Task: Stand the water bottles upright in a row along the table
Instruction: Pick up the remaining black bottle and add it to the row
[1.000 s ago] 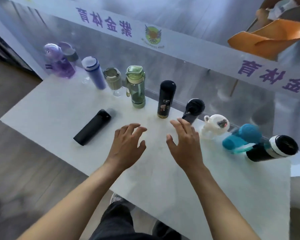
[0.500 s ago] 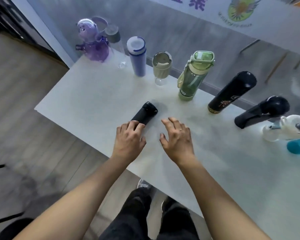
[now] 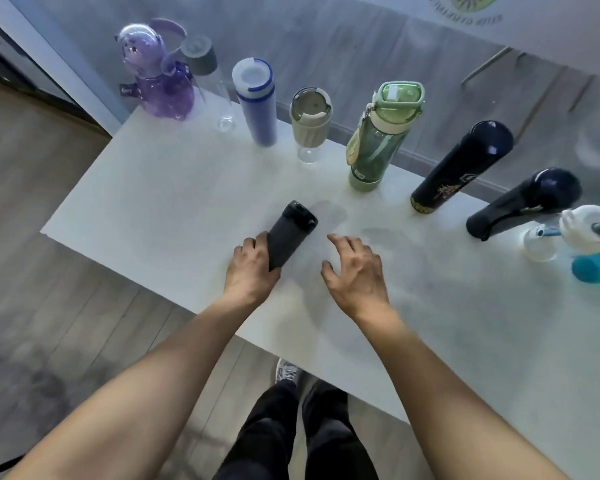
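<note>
Head view shows a white table with a row of bottles standing along its far edge, and one matte black bottle lying apart from them near the front edge, cap pointing away. The left hand is wrapped around its base end, fingers on the far side, thumb side hidden. The right hand hovers just beside it, fingers spread wide and holding nothing.

The main risk, as I judge it, is the black bottle slipping or rolling as it is tipped up: the grip sits at the very bottom, so the weight of the cap end could swing it out of a one-handed hold and off the near edge. A second risk is knocking the row while setting it in, since the green bottle and the tall dark flask leave only a modest gap.

As for contents: the green bottle is translucent and looks empty; so does the purple bear-shaped bottle. The clear bottle with a grey cap shows no liquid. The blue bottle, the dark flask and the black bottle are opaque, so I cannot tell. The beige-lidded cup on a clear foot is closed.
</note>
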Demonstrator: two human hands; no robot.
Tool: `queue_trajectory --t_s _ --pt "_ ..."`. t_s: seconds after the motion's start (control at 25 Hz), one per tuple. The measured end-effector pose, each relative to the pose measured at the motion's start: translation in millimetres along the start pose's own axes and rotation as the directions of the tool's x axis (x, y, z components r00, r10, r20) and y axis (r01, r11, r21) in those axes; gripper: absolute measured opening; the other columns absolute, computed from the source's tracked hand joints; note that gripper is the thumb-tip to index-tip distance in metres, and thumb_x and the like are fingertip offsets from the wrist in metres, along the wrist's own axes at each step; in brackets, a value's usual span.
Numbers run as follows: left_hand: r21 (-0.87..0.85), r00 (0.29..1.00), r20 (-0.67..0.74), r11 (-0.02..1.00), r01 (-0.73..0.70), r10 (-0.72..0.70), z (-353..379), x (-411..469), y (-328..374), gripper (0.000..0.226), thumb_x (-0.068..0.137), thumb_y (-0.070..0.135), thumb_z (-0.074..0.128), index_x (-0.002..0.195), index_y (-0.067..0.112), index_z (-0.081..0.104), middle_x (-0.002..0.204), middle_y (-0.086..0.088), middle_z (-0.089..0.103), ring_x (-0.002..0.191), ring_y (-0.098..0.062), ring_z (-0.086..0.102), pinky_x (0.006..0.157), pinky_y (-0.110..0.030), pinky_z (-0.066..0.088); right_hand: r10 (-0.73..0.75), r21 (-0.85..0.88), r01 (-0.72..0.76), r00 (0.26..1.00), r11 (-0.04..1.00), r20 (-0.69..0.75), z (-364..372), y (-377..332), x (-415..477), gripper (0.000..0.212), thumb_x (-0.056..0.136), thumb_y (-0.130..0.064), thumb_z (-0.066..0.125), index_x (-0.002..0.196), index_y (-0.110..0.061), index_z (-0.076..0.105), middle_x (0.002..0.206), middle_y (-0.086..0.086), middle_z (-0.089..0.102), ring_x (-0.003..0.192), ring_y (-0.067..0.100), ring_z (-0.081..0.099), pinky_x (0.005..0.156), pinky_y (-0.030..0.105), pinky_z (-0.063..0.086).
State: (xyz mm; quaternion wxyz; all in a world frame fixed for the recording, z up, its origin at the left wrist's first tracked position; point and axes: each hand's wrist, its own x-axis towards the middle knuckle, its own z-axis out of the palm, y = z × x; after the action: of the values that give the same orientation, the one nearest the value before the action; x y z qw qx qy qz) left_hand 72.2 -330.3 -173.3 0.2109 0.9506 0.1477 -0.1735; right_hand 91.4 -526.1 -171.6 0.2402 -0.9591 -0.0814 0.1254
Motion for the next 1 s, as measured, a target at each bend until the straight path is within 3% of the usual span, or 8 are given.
queue_trajectory --t_s 0.12,0.2,0.28,0.4,0.56,0.72,0.88,1.0 --pt "-0.128 0.986 -0.036 0.978 -0.166 0.163 -8 -36 22 0.07 0.084 0.026 0.07 0.144 0.021 0.035 0.131 -0.007 0.051 0.118 -0.03 0.05 0.093 -0.049 0.048 0.136 0.24 -0.124 0.99 0.963 -0.033 -36 1 -17 0.071 0.089 -0.055 0.061 0.15 -0.031 0.033 0.139 0.001 0.051 0.124 0.019 0.053 0.105 0.039 0.045" --pt "-0.178 0.949 -0.064 0.932 -0.315 0.308 -11 -59 41 0.068 0.082 0.025 0.073 0.141 0.022 0.039 0.129 -0.004 0.054 0.114 -0.028 0.052 0.09 -0.046 0.05 0.223 0.469 -0.189 0.975 0.863 -0.018 -62 4 -33 0.083 0.08 -0.066 0.066 0.148 -0.036 0.031 0.135 -0.007 0.049 0.121 0.012 0.053 0.099 0.035 0.049" --pt "-0.177 0.897 -0.073 0.88 -0.441 0.435 -11 -77 62 0.067 0.08 0.026 0.074 0.138 0.023 0.04 0.128 -0.001 0.054 0.111 -0.025 0.054 0.088 -0.039 0.049 0.278 0.602 -0.205 0.96 0.771 -0.029 -87 14 -51 0.079 0.073 -0.067 0.073 0.14 -0.037 0.042 0.128 -0.015 0.057 0.117 0.011 0.059 0.097 0.033 0.053" --pt "-0.121 0.824 -0.061 0.815 -0.567 0.564 -7 -92 93 0.068 0.08 0.032 0.072 0.138 0.027 0.038 0.13 0.002 0.052 0.109 -0.024 0.054 0.087 -0.036 0.048 0.354 0.668 -0.195 0.929 0.718 -0.11 -120 37 -85 0.069 0.067 -0.059 0.082 0.125 -0.036 0.053 0.112 -0.015 0.066 0.105 0.007 0.065 0.092 0.031 0.057" --pt "0.094 0.702 -0.043 0.702 -0.706 0.711 -1 -108 144 0.065 0.083 0.043 0.069 0.14 0.024 0.044 0.14 -0.001 0.048 0.117 -0.029 0.052 0.098 -0.041 0.044 0.424 0.611 -0.194 0.868 0.768 -0.258 -152 72 -139 0.072 0.064 -0.042 0.089 0.122 -0.04 0.047 0.119 -0.011 0.062 0.109 0.013 0.062 0.091 0.03 0.056" --pt "0.206 0.613 -0.01 0.602 -0.772 0.79 17 -131 200 0.055 0.085 0.043 0.064 0.135 0.027 0.049 0.143 -0.003 0.047 0.126 -0.03 0.048 0.104 -0.042 0.035 0.482 0.429 -0.31 0.789 0.848 -0.382 -176 126 -181 0.078 0.065 -0.041 0.088 0.126 -0.038 0.04 0.126 -0.004 0.053 0.113 0.022 0.055 0.096 0.044 0.055" --pt "0.243 0.572 0.024 0.55 -0.799 0.82 48 -151 272 0.052 0.083 0.041 0.067 0.131 0.026 0.053 0.143 -0.004 0.049 0.128 -0.03 0.047 0.107 -0.042 0.033 0.536 0.388 -0.385 0.72 0.837 -0.441 -199 202 -212 0.074 0.065 -0.049 0.082 0.124 -0.037 0.039 0.117 -0.005 0.05 0.106 0.024 0.056 0.093 0.047 0.053" --pt "0.259 0.599 0.038 0.571 -0.779 0.8 78 -166 326 0.051 0.082 0.039 0.069 0.129 0.026 0.056 0.141 -0.005 0.051 0.127 -0.03 0.048 0.107 -0.043 0.034 0.538 0.352 -0.412 0.709 0.84 -0.455 -219 267 -230 0.074 0.066 -0.049 0.081 0.126 -0.033 0.04 0.12 0.0 0.049 0.108 0.025 0.056 0.092 0.045 0.051"
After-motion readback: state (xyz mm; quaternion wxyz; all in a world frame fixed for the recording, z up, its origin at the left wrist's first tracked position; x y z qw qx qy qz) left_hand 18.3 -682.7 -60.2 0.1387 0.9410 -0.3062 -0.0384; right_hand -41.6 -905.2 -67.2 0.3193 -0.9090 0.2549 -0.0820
